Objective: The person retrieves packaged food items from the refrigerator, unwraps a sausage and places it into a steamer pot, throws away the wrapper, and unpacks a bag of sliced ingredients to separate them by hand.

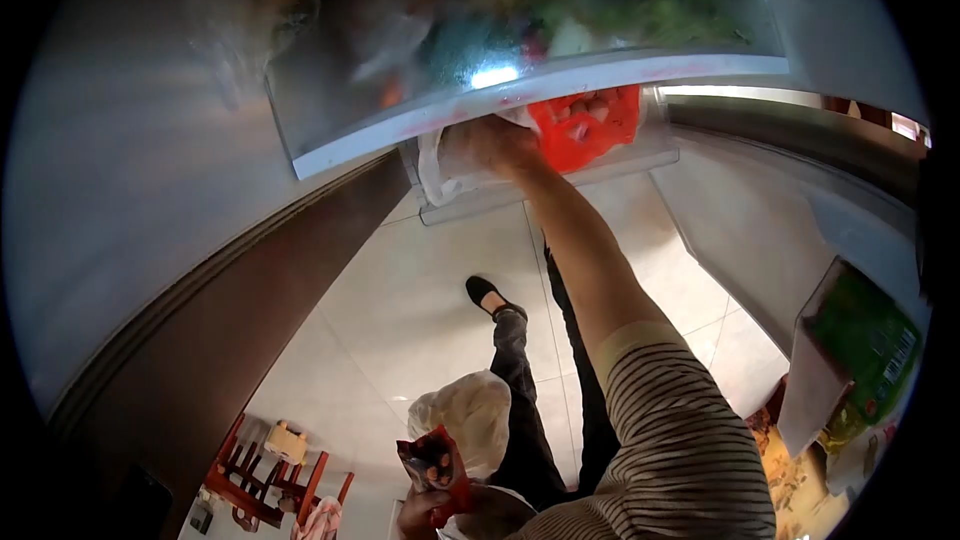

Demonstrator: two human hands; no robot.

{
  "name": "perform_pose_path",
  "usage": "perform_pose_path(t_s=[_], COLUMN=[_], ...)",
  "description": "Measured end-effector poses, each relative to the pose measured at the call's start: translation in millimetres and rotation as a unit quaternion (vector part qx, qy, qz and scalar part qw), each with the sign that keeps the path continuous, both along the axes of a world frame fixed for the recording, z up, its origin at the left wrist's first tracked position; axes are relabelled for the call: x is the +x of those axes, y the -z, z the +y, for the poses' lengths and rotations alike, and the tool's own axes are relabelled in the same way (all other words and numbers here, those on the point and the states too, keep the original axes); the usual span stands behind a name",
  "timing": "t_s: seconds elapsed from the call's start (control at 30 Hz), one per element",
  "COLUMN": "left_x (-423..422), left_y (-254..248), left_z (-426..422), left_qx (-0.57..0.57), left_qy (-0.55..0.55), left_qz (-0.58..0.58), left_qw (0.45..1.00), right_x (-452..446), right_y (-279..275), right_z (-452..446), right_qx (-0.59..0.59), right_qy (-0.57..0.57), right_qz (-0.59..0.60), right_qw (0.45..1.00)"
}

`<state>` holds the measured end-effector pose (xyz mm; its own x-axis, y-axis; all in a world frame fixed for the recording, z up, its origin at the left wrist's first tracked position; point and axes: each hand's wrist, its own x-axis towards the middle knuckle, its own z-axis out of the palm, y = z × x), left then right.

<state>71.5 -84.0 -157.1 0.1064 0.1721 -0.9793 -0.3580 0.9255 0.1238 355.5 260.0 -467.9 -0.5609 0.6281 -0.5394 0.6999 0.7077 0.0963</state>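
My right arm stretches up to a clear pull-out drawer low in the fridge. My right hand is inside it, beside a red plastic bag with pale round items showing in it. A white plastic bag lies on the hand's other side. The hand's fingers are hidden under the glass shelf's edge. At the bottom of the view my left hand is closed around a red and dark packet. A whitish plastic bag hangs right next to that packet.
Above the drawer a glass shelf with a pale front edge juts out, with blurred green produce behind. An open fridge door stands at right, holding a green box. Red-brown wooden stools are at lower left on the tiled floor.
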Motion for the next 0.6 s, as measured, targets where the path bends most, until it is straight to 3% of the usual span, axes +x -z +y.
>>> perform_pose_path(t_s=[0.07,0.17,0.27,0.43,0.5,0.57,0.6], left_x=[2.2,-1.8,-0.1,0.2,0.6,0.4,-0.4], left_y=[-0.3,-0.9,1.4,0.0,-0.1,2.0,3.6], left_z=[-8.5,16.1,14.1,7.8,5.5,4.2,2.8], left_qx=[0.044,-0.076,-0.047,-0.053,-0.055,-0.054,-0.047], left_qy=[0.017,-0.03,-0.036,-0.047,-0.054,-0.055,-0.051], left_qz=[0.045,-0.062,-0.056,-0.041,-0.045,-0.059,-0.06], left_qw=[0.998,0.995,0.997,0.997,0.996,0.995,0.996], right_x=[7.3,22.5,40.6,84.2,106.3,129.0,134.4], right_y=[13.9,29.7,18.6,-14.4,-19.0,-30.1,-39.8], right_z=[-8.1,-30.5,-45.8,-76.3,-92.6,-102.9,-104.4], right_qx=[-0.031,-0.078,-0.103,0.086,0.005,-0.003,-0.004], right_qy=[0.098,0.293,0.393,0.412,0.614,0.681,0.683], right_qz=[0.047,0.149,0.224,0.488,0.616,0.711,0.713], right_qw=[0.994,0.941,0.886,0.765,0.493,0.175,0.161])
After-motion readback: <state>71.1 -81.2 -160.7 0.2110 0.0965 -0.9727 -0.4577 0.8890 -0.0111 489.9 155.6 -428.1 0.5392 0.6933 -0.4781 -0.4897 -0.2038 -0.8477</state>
